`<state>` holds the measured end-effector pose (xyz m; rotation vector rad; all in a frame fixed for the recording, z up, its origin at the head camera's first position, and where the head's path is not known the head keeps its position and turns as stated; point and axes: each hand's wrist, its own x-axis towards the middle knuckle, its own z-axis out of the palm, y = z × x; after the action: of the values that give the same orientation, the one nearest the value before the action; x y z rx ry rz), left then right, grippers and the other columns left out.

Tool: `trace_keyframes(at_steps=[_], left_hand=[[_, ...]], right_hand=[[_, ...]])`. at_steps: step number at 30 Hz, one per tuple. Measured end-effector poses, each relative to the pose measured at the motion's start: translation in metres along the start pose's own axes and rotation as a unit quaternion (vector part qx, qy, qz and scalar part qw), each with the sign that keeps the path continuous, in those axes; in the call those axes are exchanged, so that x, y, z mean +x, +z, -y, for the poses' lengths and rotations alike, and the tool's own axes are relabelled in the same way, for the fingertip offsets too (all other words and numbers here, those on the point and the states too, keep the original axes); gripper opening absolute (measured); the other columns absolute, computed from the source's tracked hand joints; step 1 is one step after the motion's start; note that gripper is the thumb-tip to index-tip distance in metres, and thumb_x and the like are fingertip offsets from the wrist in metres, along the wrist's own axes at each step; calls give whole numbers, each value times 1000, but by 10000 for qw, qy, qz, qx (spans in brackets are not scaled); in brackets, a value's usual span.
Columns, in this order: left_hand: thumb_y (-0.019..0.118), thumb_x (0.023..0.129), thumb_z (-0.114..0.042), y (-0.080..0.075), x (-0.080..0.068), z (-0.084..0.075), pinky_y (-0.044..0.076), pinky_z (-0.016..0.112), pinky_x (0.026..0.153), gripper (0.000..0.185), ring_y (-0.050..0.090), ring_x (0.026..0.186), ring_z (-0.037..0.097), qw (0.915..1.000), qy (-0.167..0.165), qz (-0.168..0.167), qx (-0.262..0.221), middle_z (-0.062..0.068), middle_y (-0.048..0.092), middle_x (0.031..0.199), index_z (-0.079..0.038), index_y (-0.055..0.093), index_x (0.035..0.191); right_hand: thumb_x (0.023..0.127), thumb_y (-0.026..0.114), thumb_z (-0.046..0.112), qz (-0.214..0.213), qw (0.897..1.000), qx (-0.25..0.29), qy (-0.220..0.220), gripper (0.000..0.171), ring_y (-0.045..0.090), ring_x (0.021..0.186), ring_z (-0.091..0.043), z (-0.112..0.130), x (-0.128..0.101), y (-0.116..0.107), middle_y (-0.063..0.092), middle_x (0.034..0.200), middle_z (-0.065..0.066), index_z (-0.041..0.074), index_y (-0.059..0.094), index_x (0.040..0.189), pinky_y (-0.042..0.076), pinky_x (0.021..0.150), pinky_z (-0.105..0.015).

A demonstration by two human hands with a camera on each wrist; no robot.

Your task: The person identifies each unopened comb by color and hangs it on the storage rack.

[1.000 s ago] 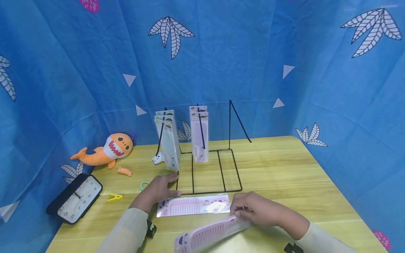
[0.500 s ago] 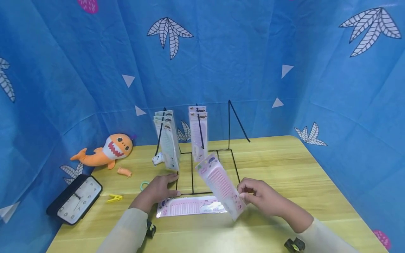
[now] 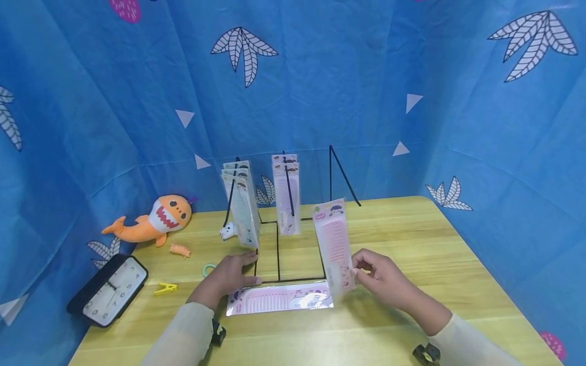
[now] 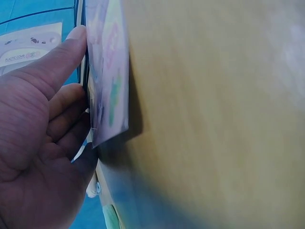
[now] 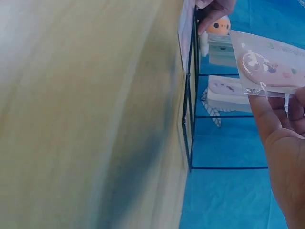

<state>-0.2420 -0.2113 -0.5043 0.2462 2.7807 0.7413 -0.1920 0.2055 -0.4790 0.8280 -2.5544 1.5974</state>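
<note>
A pink comb in clear packaging (image 3: 334,244) stands nearly upright over the right front of a black wire display rack (image 3: 299,279). My right hand (image 3: 382,277) pinches its lower right edge between thumb and fingers. The right wrist view also shows this packaged comb (image 5: 271,67) at the fingertips. My left hand (image 3: 231,277) rests at the rack's front left corner, thumb and index finger spread and touching the wire. Another packaged pink comb (image 3: 279,297) lies flat before the rack. Its end (image 4: 112,71) shows close beside the left hand (image 4: 47,124).
Several green packaged combs (image 3: 242,203) hang on the left hook, purple ones (image 3: 287,198) on the middle hook. The right hook (image 3: 345,175) is bare. Leftward lie an orange plush shark (image 3: 155,221), a clock (image 3: 112,290), a yellow clip (image 3: 166,288) and a small orange figure (image 3: 180,250).
My right hand has lifted the packaged comb from the table's front and swung it from slanting to nearly upright, over the rack's right side. My left hand has stayed put.
</note>
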Motion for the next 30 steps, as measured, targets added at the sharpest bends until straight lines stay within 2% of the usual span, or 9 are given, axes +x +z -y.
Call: trace_keyframes(at_steps=[4,7,12,15,21,27,30], left_hand=[[87,95,-32,0,0,0,38,60,130,72,40,161,41,10000,-3,-5,17,11,47,172,-14,59,158],[87,95,-32,0,-1,0,38,59,131,72,40,161,40,10000,-20,-8,10,10,47,172,-14,59,158],[88,95,-32,0,-1,-1,38,59,130,72,40,160,41,10000,-5,-11,3,11,46,172,-13,59,158],[88,95,-32,0,-1,-2,39,59,130,73,40,160,41,10000,-1,0,17,11,46,172,-13,59,158],[88,95,-33,-2,-1,-3,38,59,130,73,40,161,40,10000,-16,25,59,10,46,172,-14,58,159],[88,95,-32,-2,-1,-4,38,59,131,74,39,161,41,10000,-15,34,-15,11,45,173,-13,57,159],[88,95,-32,-2,-1,-3,38,59,131,74,39,161,41,10000,-48,41,-1,11,45,173,-14,57,159]], right_hand=[[105,66,1,-133,9998,-86,-75,14,71,103,-5,-3,-2,2,74,107,-3,13,64,100,64,70,-26],[105,67,1,-220,9996,-152,-120,14,70,110,0,-7,-3,3,74,107,-2,13,65,99,66,76,-25],[106,67,1,-438,9990,-103,10,9,74,116,-9,-11,-8,0,75,112,-6,10,66,102,67,84,-25],[107,66,2,-509,9985,144,173,6,76,116,-15,-14,-11,-3,75,120,-12,7,66,106,68,88,-27],[107,64,-1,-566,9971,406,309,6,77,117,-29,-17,-15,-6,74,121,-13,4,65,107,69,89,-30],[106,62,-6,-595,9966,522,234,10,77,116,-27,-19,-17,-6,74,121,-16,4,65,107,69,89,-31],[106,63,-5,-571,9965,553,249,9,77,115,-18,-20,-17,-6,74,122,-19,4,65,107,69,89,-31]])
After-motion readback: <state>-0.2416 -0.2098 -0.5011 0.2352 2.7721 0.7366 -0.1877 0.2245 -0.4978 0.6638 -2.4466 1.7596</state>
